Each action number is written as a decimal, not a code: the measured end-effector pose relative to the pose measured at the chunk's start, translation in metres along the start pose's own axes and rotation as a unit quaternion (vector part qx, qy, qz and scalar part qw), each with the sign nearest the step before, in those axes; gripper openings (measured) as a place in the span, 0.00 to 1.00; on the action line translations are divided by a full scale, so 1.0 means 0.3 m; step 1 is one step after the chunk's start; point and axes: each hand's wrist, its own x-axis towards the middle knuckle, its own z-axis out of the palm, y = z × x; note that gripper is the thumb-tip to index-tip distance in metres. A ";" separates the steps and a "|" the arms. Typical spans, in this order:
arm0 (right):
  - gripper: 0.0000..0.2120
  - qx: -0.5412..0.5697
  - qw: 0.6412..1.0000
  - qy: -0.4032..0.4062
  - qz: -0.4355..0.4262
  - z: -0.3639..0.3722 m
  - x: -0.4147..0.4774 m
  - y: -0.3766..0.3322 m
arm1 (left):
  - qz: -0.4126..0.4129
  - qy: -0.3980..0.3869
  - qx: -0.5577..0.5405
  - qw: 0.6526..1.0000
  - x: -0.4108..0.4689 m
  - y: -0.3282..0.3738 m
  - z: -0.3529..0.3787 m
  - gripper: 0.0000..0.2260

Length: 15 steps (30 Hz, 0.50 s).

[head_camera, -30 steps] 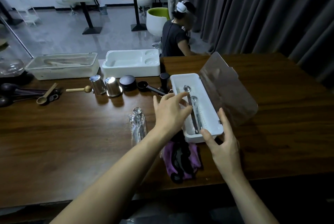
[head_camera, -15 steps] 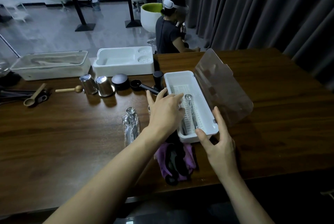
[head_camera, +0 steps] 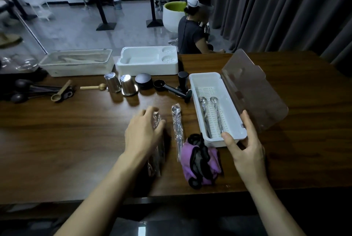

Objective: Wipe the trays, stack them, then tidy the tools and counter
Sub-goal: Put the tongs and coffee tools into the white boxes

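My left hand (head_camera: 144, 132) hangs over the near wrapped spoon (head_camera: 156, 161), fingers loosely curved across its top end. The blur there hides whether they have closed on it or are only touching it. My right hand (head_camera: 245, 146) holds the near right corner of the white box (head_camera: 209, 81), with the thumb on the end wall and the fingers up along the side.

The box stands on the table (head_camera: 57, 140) to my right. Its clear lid (head_camera: 253, 90) is swung open and leans away to the right. Two spoons (head_camera: 204, 113) in wrappers lie side by side on its slotted floor. A second wrapped spoon (head_camera: 177, 125) lies on the wood between my left hand and the box, and the purple and black cloth (head_camera: 200, 161) is bunched just in front of the box, touching its near end.

I take this to be the tidying step, with the loose tools going into the box. Next I need a sure pinch on the slippery wrapper, then a lift over the box wall to lay the spoon alongside the others while my right hand steadies the box.

Further back stand two steel cups (head_camera: 128, 87), a black scoop (head_camera: 167, 88) and a white foam tray (head_camera: 148, 60).
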 end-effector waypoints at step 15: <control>0.39 -0.011 1.000 0.004 -0.015 0.005 -0.005 -0.013 | -0.009 -0.055 -0.016 0.998 -0.017 0.028 -0.033 0.15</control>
